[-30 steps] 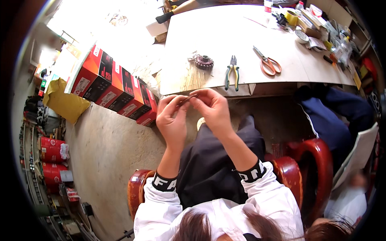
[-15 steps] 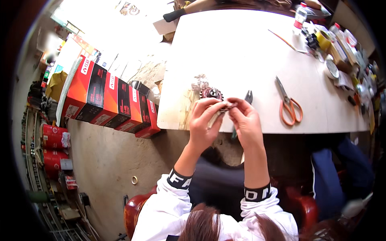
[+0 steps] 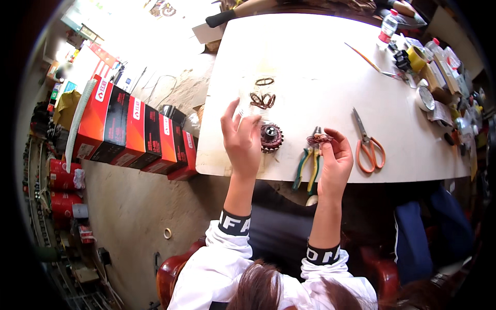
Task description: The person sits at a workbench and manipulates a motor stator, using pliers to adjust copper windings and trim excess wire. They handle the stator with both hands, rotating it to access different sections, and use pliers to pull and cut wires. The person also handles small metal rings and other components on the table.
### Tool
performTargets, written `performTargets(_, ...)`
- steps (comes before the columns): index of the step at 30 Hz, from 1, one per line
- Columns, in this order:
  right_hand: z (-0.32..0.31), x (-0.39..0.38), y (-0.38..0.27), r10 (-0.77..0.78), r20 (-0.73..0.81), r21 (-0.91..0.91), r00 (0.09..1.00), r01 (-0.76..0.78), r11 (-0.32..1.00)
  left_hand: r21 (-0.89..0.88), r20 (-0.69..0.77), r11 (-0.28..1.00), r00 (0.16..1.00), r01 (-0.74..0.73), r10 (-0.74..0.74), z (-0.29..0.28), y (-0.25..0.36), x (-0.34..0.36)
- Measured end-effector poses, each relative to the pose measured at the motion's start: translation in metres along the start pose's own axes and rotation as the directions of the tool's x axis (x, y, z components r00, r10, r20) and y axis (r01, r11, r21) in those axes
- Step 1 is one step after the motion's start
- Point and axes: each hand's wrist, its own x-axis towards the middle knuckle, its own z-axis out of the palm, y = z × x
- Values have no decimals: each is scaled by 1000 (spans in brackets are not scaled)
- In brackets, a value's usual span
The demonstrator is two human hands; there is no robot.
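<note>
My right hand (image 3: 337,163) pinches a small bundle of reddish-brown copper wire coils (image 3: 319,139) between thumb and fingers. My left hand (image 3: 242,142) hovers at the near left of the table with its fingers apart and nothing visible in them. Just right of it lies a round toothed rotor (image 3: 272,138) with dark red windings and a shaft stub in its middle. Beyond the rotor, several loose loops of wire (image 3: 262,101) are laid out, with one single wire loop (image 3: 265,81) farther off. Pliers (image 3: 308,168) with green and yellow handles lie beside my right hand, their jaws partly behind the coils.
Orange-handled scissors (image 3: 370,150) lie right of my right hand on the white table (image 3: 310,51). A thin orange stick (image 3: 361,55), a bottle (image 3: 387,28), a yellow tape roll (image 3: 416,59) and clutter crowd the far right. Red-black boxes (image 3: 124,124) stand left.
Both hands were together at the wire coils. My left hand has let go and moved left; my right hand has moved right with the coils, uncovering the rotor and pliers.
</note>
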Motion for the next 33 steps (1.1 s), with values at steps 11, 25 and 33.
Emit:
performTargets(11,-4,-32,-21,-301,-90,-96,949,293,951,-176,6,966,981,-192,196,-18,24,-39)
performTargets(25,9,-36,-12,-720,48,-551,693,619,560,-241,49,948,972,-210,228,-9,32,-47)
performTargets(33,5,-36,-18,-542,-16,-461,840,475,749,-258,120,947,966,-191,227,-1,39,-51)
